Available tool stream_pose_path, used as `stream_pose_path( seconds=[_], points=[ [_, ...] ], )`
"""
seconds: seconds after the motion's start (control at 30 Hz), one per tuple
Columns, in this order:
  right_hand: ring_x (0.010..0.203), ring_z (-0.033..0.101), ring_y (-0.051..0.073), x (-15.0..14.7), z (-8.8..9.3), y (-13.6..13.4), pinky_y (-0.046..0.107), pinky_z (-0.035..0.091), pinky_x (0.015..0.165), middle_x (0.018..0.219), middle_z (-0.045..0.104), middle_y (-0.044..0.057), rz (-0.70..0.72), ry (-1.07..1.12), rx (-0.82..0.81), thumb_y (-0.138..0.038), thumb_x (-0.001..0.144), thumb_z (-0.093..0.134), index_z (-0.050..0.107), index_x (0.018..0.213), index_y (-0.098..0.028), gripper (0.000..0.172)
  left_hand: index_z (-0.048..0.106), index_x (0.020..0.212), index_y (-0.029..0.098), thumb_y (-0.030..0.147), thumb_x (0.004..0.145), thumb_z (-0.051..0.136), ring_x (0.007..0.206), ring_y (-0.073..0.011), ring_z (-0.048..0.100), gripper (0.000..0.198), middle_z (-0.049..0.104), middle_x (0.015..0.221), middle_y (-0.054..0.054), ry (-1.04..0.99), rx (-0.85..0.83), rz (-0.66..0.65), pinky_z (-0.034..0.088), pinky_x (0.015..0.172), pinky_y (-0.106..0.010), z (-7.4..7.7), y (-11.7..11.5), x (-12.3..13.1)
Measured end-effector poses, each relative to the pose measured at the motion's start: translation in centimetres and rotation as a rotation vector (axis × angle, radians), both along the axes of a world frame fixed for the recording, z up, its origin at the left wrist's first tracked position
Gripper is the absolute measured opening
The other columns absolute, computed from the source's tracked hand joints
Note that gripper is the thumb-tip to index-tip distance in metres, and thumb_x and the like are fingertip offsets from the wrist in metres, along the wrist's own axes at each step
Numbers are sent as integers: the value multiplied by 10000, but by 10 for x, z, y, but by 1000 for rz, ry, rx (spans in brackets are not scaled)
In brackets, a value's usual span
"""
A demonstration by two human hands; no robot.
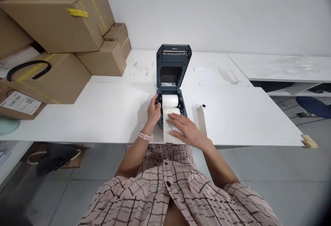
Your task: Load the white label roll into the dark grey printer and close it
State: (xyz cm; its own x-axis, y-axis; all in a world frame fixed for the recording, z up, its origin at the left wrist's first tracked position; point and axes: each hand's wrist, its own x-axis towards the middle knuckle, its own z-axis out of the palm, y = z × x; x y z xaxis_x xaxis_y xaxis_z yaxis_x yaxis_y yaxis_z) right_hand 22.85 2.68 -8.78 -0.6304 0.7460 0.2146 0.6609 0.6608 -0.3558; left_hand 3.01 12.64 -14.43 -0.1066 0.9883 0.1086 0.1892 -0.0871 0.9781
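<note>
A dark grey label printer (184,102) stands on the white table with its lid (172,62) tilted up and back. Inside sits a white label roll (170,101), its strip (167,129) drawn out over the front toward the table edge. My left hand (154,110) grips the printer's left side beside the roll, fingers curled on its rim. Across the strip lies my right hand (184,127), palm down with fingers stretched out and apart. To the right of the printer, a small roll (203,107) trails a narrow strip of paper.
Several cardboard boxes (59,22) are stacked at the left of the table (243,115). A white sheet (206,76) and clear plastic (297,64) lie at the back right. A blue chair seat (314,107) stands beyond the right edge, and a wall rises behind.
</note>
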Motion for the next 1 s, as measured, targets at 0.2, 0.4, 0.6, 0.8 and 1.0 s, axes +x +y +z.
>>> stream_pose_path(
  seconds=[0.2, 0.4, 0.6, 0.8, 1.0],
  points=[
    [1499, 508, 274, 9, 2, 8, 569, 483, 1186, 1560, 589, 103, 8, 98, -32, -420, 1081, 505, 607, 1401, -257, 373, 522, 1490, 248, 311, 975, 510, 1479, -295, 503, 519, 533, 1605, -105, 5, -19, -10, 401, 1233, -491, -1, -1, 0],
    [1482, 525, 302, 6, 3, 7, 622, 484, 1167, 1532, 616, 86, -16, 149, -87, -424, 1056, 547, 631, 1378, -312, 351, 519, 1495, 231, 383, 988, 535, 1487, -274, 494, 530, 519, 1614, -116, -32, -29, -16, 394, 1241, -451, 9, -3, -1],
    [1542, 441, 319, 1, -3, -5, 650, 378, 1250, 1603, 540, 100, -25, 214, -126, -488, 1024, 596, 599, 1442, -287, 464, 366, 1608, 327, 559, 933, 661, 1607, -325, 304, 772, 326, 1738, -77, -58, -149, -122, 344, 1281, -499, 30, -37, 4],
    [1324, 661, 273, 38, 34, 42, 555, 498, 1183, 1378, 726, 42, -97, 519, -175, -540, 1023, 577, 678, 1365, -348, 405, 203, 1666, 386, 548, 847, 777, 1633, -371, 217, 1014, 123, 1796, -40, -113, -236, -196, 472, 1208, -491, 32, -76, 3],
    [1620, 275, 276, 46, 89, 215, 546, 317, 1267, 1754, 280, 18, -249, 658, -6, -717, 1057, 180, 228, 1660, -355, 706, 110, 1686, 333, 504, 803, 830, 1617, -347, 275, 1152, 182, 1783, -88, -163, -246, -173, 425, 1246, -482, 22, -74, 0]
  ],
)
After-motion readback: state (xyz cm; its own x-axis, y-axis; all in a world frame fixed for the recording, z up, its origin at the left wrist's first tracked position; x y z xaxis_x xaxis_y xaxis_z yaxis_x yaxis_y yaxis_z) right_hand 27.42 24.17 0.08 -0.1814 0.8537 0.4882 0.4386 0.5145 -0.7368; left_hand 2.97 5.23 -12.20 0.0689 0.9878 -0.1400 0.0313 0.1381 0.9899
